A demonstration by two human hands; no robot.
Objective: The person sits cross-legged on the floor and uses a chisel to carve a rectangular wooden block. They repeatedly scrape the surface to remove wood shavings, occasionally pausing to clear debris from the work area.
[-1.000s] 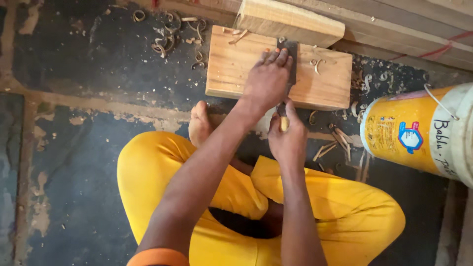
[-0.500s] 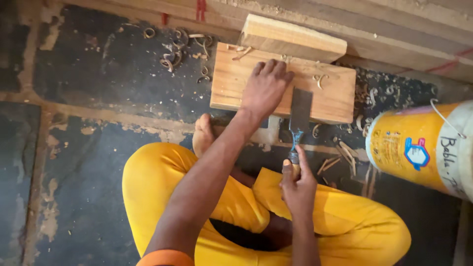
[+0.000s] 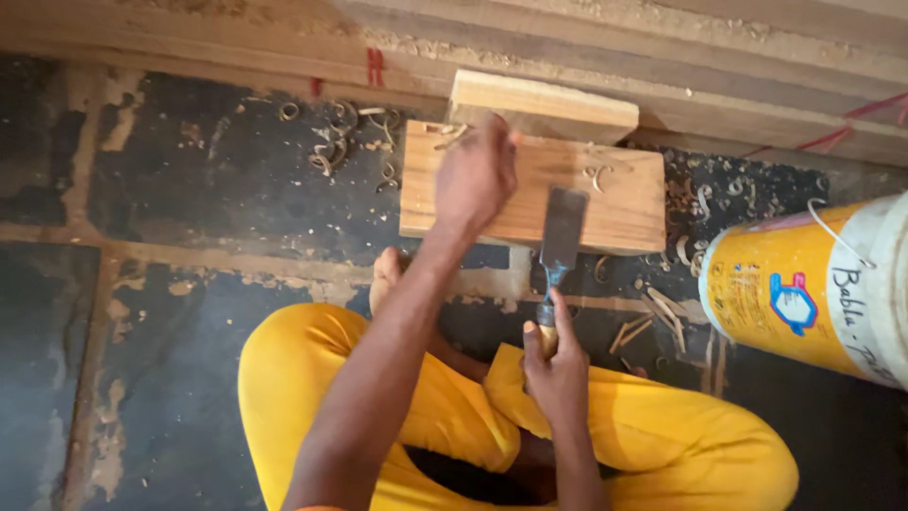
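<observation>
Your right hand (image 3: 558,364) is closing its grip around the handle of a wide chisel (image 3: 560,248), so the handle is almost wholly hidden inside your fist; only a short stretch of blue ferrule is showing above your fingers. The flat steel blade is lying tilted across the near edge of the wooden block (image 3: 605,194), its tip resting on the block's top face.

Your left hand (image 3: 476,175) is pressing down on the left part of that block, fingers spread and flat rather than wrapped around anything; the wood beneath your palm is covered from view. A second, paler wooden piece (image 3: 544,104) is sitting touching the block's far edge, and its underside is not showing.

The block is resting on the dark, worn floor (image 3: 189,208), just in front of your crossed legs in yellow trousers (image 3: 681,445); one bare foot (image 3: 386,274) is peeking out by the block's near left corner.

Curled wood shavings (image 3: 340,142) are lying scattered to the left and right of the block. On the right, a yellow plastic bucket (image 3: 804,293) is lying on its side, cut off by the frame edge, carrying a blue-and-white square label and handwriting on its white rim. Long timber planks (image 3: 709,57) with red marks are running along the far side.
</observation>
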